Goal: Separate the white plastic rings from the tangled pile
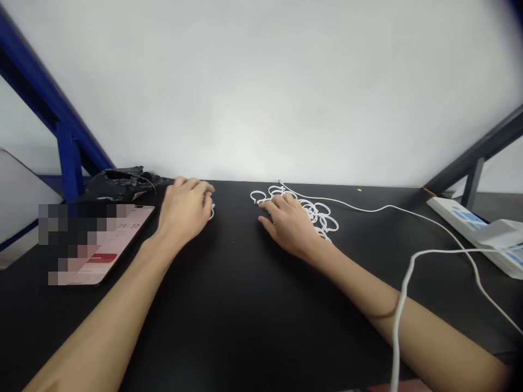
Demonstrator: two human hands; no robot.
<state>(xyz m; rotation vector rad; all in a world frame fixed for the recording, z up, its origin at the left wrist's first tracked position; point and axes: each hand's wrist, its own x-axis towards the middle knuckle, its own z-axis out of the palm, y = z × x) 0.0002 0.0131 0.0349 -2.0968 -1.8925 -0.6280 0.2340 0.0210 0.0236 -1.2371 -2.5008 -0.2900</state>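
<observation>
My left hand (187, 209) is palm down at the back left of the black table, its fingers curled over a white ring (211, 213). Only part of that ring shows beside the fingertips; the grip underneath is hidden. To the right, my right hand (288, 223) rests on the near left side of a loose heap of white rings (312, 211), each a thin loop with a small tab. The thumb stands apart from the other fingers, and no ring is visibly gripped. The hand covers part of the heap.
A phone (104, 258) lies left of my left forearm, with a crumpled black plastic bag (118, 184) behind it. A white cable (351, 207) runs along the right and crosses over my right forearm. A white-and-blue box (469, 223) sits far right on the black table (229, 310).
</observation>
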